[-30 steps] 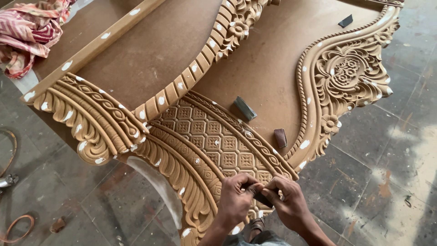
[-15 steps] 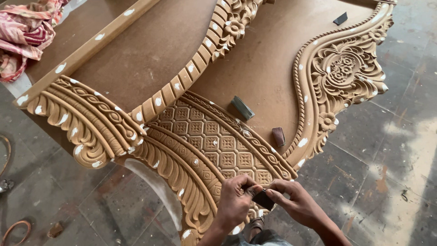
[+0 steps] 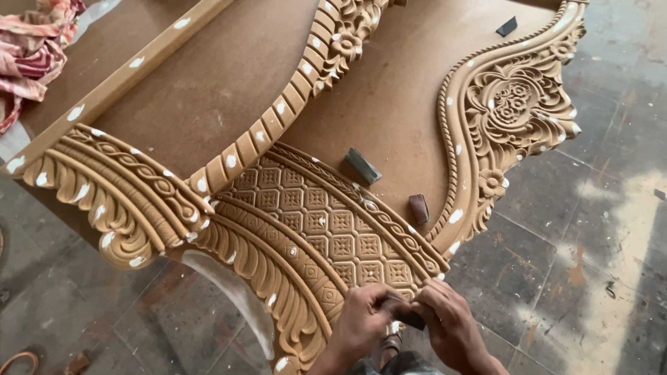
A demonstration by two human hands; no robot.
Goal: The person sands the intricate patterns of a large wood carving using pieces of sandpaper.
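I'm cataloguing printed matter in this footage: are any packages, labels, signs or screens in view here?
None in view: only the carved wooden panel, small dark blocks lying on its flat board, a striped cloth at top left, and both hands at the lower edge.

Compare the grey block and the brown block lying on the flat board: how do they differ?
The grey block is longer and lies diagonally; the brown block is shorter and lies nearly straight up the picture. The grey block sits beside the lattice carving, the brown block closer to the scrolled border. Both lie loose on the board, untouched by either hand.
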